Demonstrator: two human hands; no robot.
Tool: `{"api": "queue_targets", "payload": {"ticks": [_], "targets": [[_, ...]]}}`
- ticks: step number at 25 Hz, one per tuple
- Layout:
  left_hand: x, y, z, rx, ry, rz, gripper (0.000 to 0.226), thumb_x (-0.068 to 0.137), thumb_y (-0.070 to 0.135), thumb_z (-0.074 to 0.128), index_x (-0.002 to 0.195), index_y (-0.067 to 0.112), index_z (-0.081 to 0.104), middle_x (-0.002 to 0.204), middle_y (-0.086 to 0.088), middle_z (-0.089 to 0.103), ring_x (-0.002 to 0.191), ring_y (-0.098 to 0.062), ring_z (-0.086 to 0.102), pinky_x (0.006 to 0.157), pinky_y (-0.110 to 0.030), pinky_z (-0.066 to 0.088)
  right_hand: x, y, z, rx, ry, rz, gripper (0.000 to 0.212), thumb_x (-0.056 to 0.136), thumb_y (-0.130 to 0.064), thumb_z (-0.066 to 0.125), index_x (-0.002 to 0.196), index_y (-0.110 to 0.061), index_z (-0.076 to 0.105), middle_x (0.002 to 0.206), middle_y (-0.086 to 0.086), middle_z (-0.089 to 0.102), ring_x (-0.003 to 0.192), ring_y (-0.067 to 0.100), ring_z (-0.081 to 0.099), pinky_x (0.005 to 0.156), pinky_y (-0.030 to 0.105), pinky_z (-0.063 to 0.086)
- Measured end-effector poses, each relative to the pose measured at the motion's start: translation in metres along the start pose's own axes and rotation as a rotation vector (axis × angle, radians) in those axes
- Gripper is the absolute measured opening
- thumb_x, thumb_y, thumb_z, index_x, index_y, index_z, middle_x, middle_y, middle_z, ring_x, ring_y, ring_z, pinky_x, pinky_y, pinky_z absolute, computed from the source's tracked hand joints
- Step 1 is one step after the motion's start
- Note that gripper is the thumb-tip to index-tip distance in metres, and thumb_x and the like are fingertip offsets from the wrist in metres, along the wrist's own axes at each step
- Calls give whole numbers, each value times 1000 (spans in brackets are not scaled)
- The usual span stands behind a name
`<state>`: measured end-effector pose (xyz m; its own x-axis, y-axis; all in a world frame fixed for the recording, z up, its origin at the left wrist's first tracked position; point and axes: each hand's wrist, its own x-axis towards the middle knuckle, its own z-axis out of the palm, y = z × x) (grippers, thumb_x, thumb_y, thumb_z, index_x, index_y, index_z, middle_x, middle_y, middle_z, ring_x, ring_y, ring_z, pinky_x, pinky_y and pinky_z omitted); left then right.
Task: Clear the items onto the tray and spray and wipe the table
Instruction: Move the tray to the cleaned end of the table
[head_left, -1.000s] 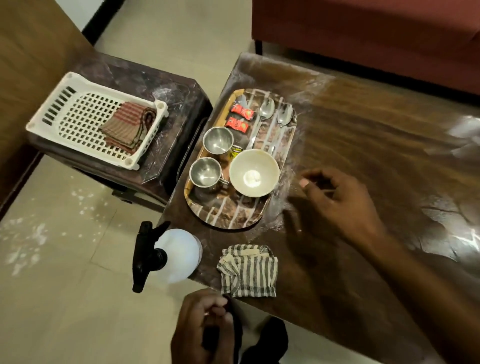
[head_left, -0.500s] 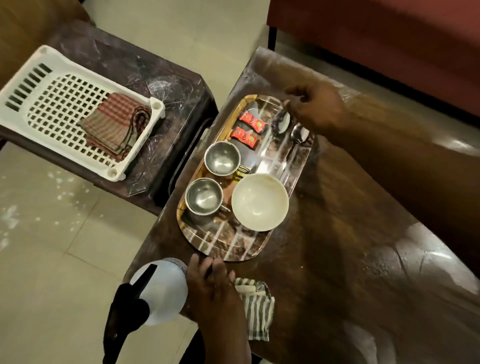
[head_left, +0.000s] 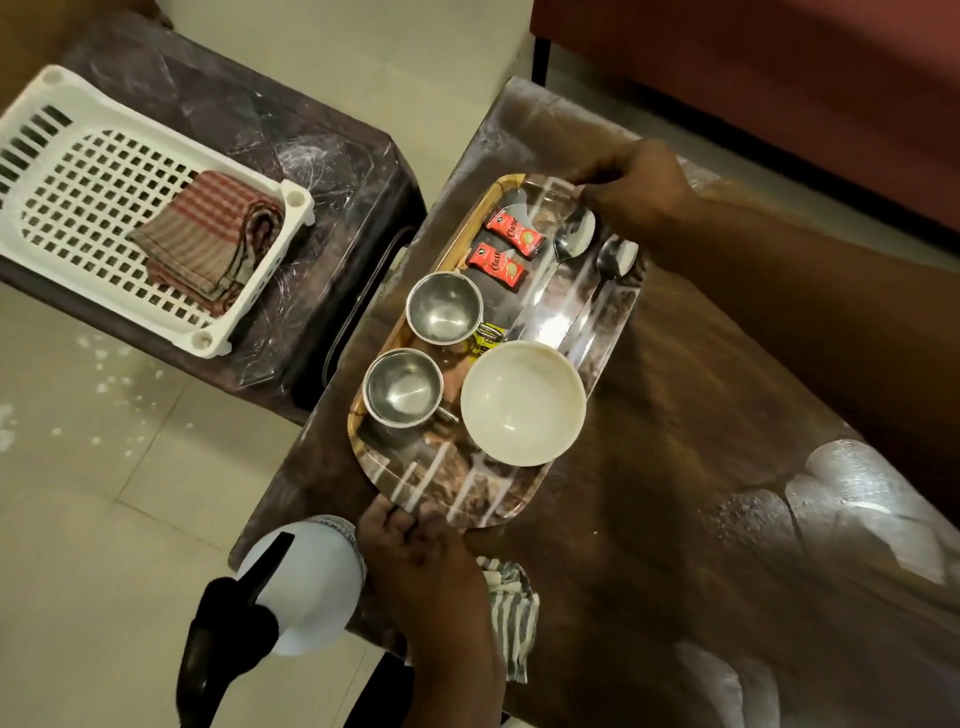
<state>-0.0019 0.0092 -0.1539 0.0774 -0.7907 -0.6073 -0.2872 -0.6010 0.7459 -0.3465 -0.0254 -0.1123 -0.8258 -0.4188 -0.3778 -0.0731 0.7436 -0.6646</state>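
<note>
An oval patterned tray lies on the dark wooden table. It carries two steel cups, a white bowl, two red sachets, a yellow sachet and two spoons. My left hand grips the tray's near rim. My right hand holds its far rim. A white spray bottle with a black trigger stands at the table's near corner. A striped cloth lies beside it, partly under my left wrist.
A white plastic basket holding a folded checked cloth sits on a dark side table to the left. A red sofa runs along the far side. Tiled floor lies between them.
Both hands reached the tray: the left moved up from below the table edge to its near rim, the right went from the table's middle to its far rim.
</note>
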Motion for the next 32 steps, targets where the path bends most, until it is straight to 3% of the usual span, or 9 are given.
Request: {"api": "queue_targets", "payload": {"ticks": [3, 7, 12, 14, 17, 21, 25, 29, 32], "targets": [[-29, 22, -5, 27, -18, 55, 37, 100, -9, 57, 129, 14, 52, 117, -12, 75, 107, -31, 76, 94, -56, 63, -21, -1, -33, 53, 53, 42, 19, 98, -7, 71, 114, -13, 80, 108, 15, 79, 88, 25, 73, 87, 50, 64], [-91, 78, -33, -38, -94, 130, 38, 102, -10, 56, 131, 14, 54, 113, 0, 72, 109, -26, 73, 82, -28, 62, -92, -12, -112, 184, 167, 104, 19, 95, -6, 74, 113, -8, 81, 92, 8, 77, 70, 18, 70, 67, 34, 64], [-154, 165, -86, 22, -228, 209, 41, 100, -11, 49, 130, 16, 58, 109, 4, 74, 81, 4, 75, 72, -18, 60, -227, -19, -212, 421, 297, 182, 9, 90, 4, 75, 91, -5, 75, 81, 14, 70, 59, 15, 66, 60, 30, 58], [-172, 192, -109, 82, -298, 306, 41, 97, -10, 49, 133, 4, 64, 108, -4, 76, 77, 0, 74, 67, -17, 60, -290, -12, -246, 488, 332, 207, 19, 89, 7, 74, 79, -10, 73, 70, 9, 68, 46, 7, 62, 51, 24, 54], [-206, 231, -132, 135, -436, 315, 42, 93, -4, 46, 128, 3, 68, 106, -15, 70, 77, -23, 69, 57, -26, 53, -381, 8, -277, 638, 370, 264, 26, 87, 11, 73, 73, -11, 73, 65, 4, 72, 60, 18, 68, 64, 34, 59], [-244, 252, -139, 209, -611, 403, 43, 91, -7, 48, 85, 22, 79, 68, 4, 74, 50, -12, 66, 41, -21, 49, -480, 56, -296, 772, 467, 341, 10, 92, 6, 72, 93, -2, 76, 90, 14, 76, 76, 23, 71, 72, 38, 61], [-281, 253, -116, 297, -778, 433, 35, 94, -9, 55, 103, 11, 82, 78, -1, 82, 65, -14, 77, 58, -28, 63, -546, 100, -309, 857, 572, 391, 23, 96, -2, 72, 118, 3, 75, 99, 17, 77, 73, 17, 70, 67, 30, 62], [-305, 242, -89, 390, -905, 430, 32, 101, -6, 54, 126, 2, 73, 116, -24, 78, 92, -32, 78, 78, -42, 66, -581, 132, -323, 946, 673, 458, 12, 95, 2, 72, 104, -3, 77, 77, 4, 81, 62, 9, 73, 55, 23, 59], [-314, 232, -62, 482, -963, 445, 32, 103, -5, 53, 129, 2, 71, 118, -25, 78, 97, -35, 75, 83, -48, 64, -585, 153, -331, 932, 731, 496, 12, 95, 3, 72, 96, -8, 78, 69, -2, 79, 55, 5, 72, 48, 19, 55]]}}
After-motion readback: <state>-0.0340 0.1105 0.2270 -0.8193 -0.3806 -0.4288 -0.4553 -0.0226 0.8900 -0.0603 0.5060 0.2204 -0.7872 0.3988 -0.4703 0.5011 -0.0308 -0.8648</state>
